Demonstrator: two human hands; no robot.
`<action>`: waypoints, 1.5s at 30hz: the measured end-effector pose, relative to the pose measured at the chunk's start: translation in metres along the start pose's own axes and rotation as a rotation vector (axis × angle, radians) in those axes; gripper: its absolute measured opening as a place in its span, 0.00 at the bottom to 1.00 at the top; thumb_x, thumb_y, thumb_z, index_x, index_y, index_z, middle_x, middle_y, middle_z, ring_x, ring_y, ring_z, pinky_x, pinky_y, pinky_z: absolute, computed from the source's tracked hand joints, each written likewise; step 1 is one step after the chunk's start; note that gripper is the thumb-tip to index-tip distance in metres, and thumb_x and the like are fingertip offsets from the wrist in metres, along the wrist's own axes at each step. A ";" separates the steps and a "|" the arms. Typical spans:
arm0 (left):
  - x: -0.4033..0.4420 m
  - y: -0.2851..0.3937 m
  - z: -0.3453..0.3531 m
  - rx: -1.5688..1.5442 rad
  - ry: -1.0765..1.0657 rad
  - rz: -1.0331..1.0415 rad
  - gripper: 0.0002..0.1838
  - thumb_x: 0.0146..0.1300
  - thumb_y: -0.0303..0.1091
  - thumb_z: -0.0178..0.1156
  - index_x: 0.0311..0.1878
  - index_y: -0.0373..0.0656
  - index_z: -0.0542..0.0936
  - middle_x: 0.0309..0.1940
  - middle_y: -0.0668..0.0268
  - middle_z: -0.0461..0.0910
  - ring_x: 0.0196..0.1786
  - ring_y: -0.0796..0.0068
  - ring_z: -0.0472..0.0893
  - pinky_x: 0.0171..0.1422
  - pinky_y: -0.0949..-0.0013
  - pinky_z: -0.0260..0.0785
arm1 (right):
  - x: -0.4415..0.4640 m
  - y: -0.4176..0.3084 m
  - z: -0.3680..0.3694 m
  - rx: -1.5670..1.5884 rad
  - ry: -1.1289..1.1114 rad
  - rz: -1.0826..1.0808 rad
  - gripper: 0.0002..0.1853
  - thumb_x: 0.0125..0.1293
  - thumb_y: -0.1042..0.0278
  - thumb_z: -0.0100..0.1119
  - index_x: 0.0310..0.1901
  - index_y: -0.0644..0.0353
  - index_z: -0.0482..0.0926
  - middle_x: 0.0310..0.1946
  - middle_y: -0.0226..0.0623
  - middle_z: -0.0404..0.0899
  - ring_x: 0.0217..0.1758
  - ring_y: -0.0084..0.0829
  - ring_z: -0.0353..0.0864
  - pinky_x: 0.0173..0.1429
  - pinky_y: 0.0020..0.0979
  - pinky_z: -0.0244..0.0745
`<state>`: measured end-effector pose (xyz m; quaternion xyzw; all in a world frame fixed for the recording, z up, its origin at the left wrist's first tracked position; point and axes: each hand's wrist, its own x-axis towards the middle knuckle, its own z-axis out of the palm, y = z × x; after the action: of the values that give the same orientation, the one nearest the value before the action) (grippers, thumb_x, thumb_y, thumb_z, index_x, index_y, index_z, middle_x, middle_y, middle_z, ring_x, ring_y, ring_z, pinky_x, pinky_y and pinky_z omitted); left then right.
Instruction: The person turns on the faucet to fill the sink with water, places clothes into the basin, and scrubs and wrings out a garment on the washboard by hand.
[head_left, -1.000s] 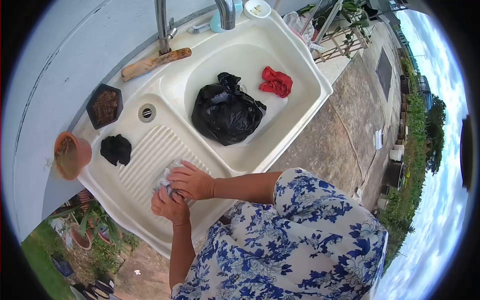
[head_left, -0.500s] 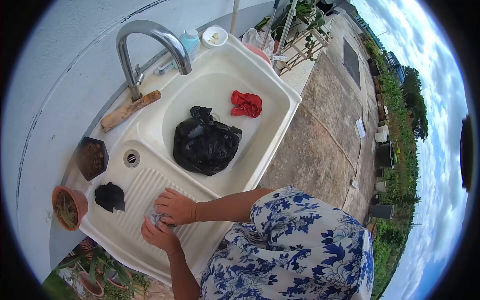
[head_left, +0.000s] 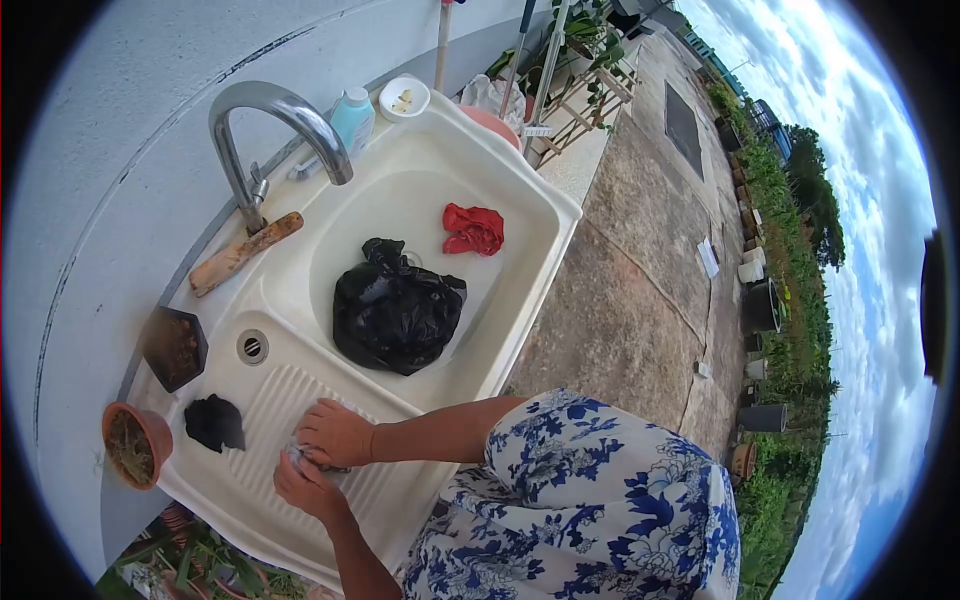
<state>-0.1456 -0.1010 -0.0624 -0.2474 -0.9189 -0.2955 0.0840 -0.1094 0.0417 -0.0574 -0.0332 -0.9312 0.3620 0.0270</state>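
A small bundle of greyish-white wet cloth (head_left: 296, 453) lies on the ribbed washboard (head_left: 285, 400) of the sink, mostly covered by my hands. From the right, my right hand (head_left: 335, 434) presses and grips it with bent fingers. Just below, my left hand (head_left: 305, 487) has its fingers curled on the cloth's lower edge, close against the right hand. A crumpled black cloth (head_left: 215, 423) sits left of the ridges. In the large basin, a bulky black cloth or bag (head_left: 396, 312) lies near a crumpled red cloth (head_left: 474, 230).
A curved metal faucet (head_left: 275, 97) rises behind the basin, beside a wooden piece (head_left: 245, 255). Along the back rim stand a light-blue bottle (head_left: 352, 120), a brush and a white dish (head_left: 404, 97). Two plant pots (head_left: 136, 447) are at the left end. Concrete ground extends right.
The view has shifted, so the sink appears lower and further left. Both hands stay on the greyish cloth and have changed position slightly over the ridges.
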 end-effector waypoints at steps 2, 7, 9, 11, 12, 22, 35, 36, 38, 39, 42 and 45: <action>-0.043 0.014 -0.008 0.004 0.083 0.157 0.17 0.66 0.41 0.45 0.46 0.38 0.75 0.37 0.57 0.76 0.39 0.51 0.75 0.45 0.50 0.66 | -0.047 -0.002 0.002 -0.024 0.254 -0.189 0.14 0.49 0.57 0.60 0.38 0.51 0.75 0.40 0.30 0.73 0.53 0.35 0.68 0.64 0.44 0.57; 0.032 -0.018 0.030 0.305 -0.198 -0.220 0.16 0.63 0.40 0.47 0.46 0.42 0.75 0.40 0.59 0.78 0.48 0.54 0.74 0.49 0.53 0.64 | 0.032 0.007 0.026 -0.128 0.082 0.018 0.12 0.49 0.59 0.58 0.35 0.52 0.75 0.39 0.32 0.72 0.51 0.34 0.69 0.63 0.45 0.58; 0.055 -0.048 0.046 0.290 -0.032 -0.212 0.18 0.63 0.41 0.47 0.51 0.42 0.75 0.44 0.57 0.77 0.51 0.54 0.73 0.54 0.54 0.62 | 0.063 0.006 0.031 -0.197 0.217 0.054 0.10 0.51 0.60 0.57 0.33 0.53 0.74 0.37 0.33 0.72 0.49 0.35 0.69 0.63 0.45 0.58; 0.053 -0.027 0.041 0.362 0.016 -0.195 0.18 0.63 0.40 0.47 0.52 0.42 0.74 0.46 0.56 0.77 0.52 0.54 0.72 0.55 0.53 0.62 | 0.070 0.005 0.030 -0.302 0.634 0.118 0.10 0.53 0.59 0.56 0.35 0.52 0.74 0.38 0.33 0.72 0.51 0.34 0.68 0.64 0.47 0.56; 0.051 -0.017 0.034 0.437 0.059 -0.168 0.19 0.63 0.39 0.47 0.53 0.41 0.74 0.47 0.55 0.76 0.53 0.54 0.72 0.55 0.51 0.63 | 0.058 0.007 0.024 -0.297 0.643 0.122 0.10 0.53 0.59 0.56 0.35 0.52 0.74 0.38 0.33 0.72 0.51 0.34 0.68 0.64 0.47 0.56; 0.040 -0.011 0.035 0.322 -0.283 -0.261 0.16 0.61 0.39 0.48 0.48 0.44 0.76 0.43 0.64 0.77 0.48 0.58 0.74 0.49 0.54 0.63 | 0.037 0.015 0.020 -0.135 -0.044 0.081 0.11 0.50 0.61 0.59 0.37 0.50 0.76 0.39 0.32 0.74 0.54 0.33 0.70 0.65 0.47 0.54; -0.059 0.006 0.010 0.167 0.034 0.239 0.13 0.61 0.42 0.51 0.44 0.46 0.75 0.36 0.62 0.74 0.42 0.56 0.72 0.46 0.55 0.63 | -0.058 0.009 0.006 -0.056 0.167 -0.249 0.12 0.51 0.61 0.60 0.38 0.52 0.76 0.38 0.31 0.72 0.49 0.34 0.70 0.63 0.44 0.58; -0.037 -0.003 0.020 0.204 -0.076 0.141 0.13 0.60 0.41 0.52 0.44 0.46 0.75 0.37 0.62 0.74 0.42 0.57 0.72 0.46 0.55 0.63 | -0.039 0.014 0.011 -0.106 0.142 -0.188 0.11 0.50 0.60 0.60 0.35 0.51 0.75 0.38 0.32 0.73 0.47 0.34 0.71 0.62 0.43 0.58; 0.025 -0.019 0.040 0.321 -0.161 -0.099 0.12 0.57 0.38 0.54 0.44 0.46 0.75 0.38 0.63 0.74 0.44 0.60 0.73 0.48 0.55 0.62 | 0.022 0.016 0.022 -0.114 0.107 -0.011 0.09 0.51 0.61 0.59 0.33 0.52 0.74 0.37 0.32 0.73 0.46 0.34 0.71 0.59 0.43 0.59; 0.045 -0.034 0.049 0.287 -0.146 -0.165 0.15 0.57 0.38 0.55 0.47 0.46 0.74 0.43 0.64 0.75 0.48 0.60 0.72 0.55 0.52 0.59 | 0.041 0.014 0.020 -0.138 0.220 0.016 0.10 0.53 0.62 0.57 0.37 0.52 0.74 0.38 0.33 0.73 0.48 0.34 0.71 0.62 0.47 0.56; 0.065 -0.027 0.045 0.198 0.015 -0.216 0.24 0.57 0.39 0.55 0.58 0.47 0.69 0.53 0.63 0.73 0.61 0.59 0.66 0.66 0.40 0.45 | 0.062 0.004 0.012 -0.115 0.256 0.236 0.23 0.56 0.57 0.56 0.54 0.52 0.71 0.59 0.40 0.66 0.65 0.40 0.61 0.68 0.57 0.45; 0.037 -0.013 0.033 0.221 -0.102 -0.253 0.24 0.57 0.41 0.55 0.58 0.46 0.70 0.51 0.63 0.73 0.61 0.55 0.65 0.65 0.39 0.46 | 0.029 0.005 0.010 -0.171 0.054 0.190 0.20 0.58 0.55 0.54 0.51 0.52 0.74 0.58 0.36 0.68 0.65 0.42 0.60 0.67 0.56 0.47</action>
<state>-0.1846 -0.0755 -0.0844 -0.1336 -0.9727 -0.1879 0.0263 -0.1393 0.0404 -0.0673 -0.1333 -0.9502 0.2812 0.0144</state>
